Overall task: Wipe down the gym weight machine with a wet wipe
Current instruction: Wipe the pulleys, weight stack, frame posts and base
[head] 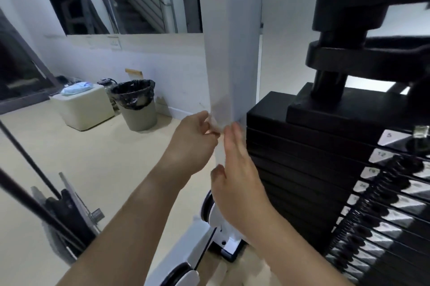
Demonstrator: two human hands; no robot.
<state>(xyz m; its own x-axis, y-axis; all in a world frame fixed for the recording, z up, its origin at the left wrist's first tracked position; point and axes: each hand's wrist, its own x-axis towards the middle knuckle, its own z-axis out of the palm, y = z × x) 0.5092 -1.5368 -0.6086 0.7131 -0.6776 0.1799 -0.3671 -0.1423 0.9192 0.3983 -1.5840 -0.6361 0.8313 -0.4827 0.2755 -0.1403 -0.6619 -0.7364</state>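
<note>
GYM ROOM: WIPE AT THE UPRIGHT COLUMN

The room has a smooth cream floor (93, 157) and plain white walls (162, 71). The weight machine (302, 169) fills the right side. Its stack consists of flat, matte black rectangular plates with numbered silver labels. Its upright column (232, 53) is a smooth white rectangular post, centre frame.

At far left, against the wall, stand a cream cube-shaped box (83, 108) and a grey round bin (137, 106) with a crinkled black liner.

The left hand (193, 143) pinches the wet wipe (215, 124) between thumb and curled fingers. The right hand (237, 176) is released, with its fingers straight and together, just right of the wipe and near the column's face.

The wet wipe lies at the column's near left edge, between the two hands. It is thin, pale, semi-translucent and crumpled. Blur hides its texture.
</note>
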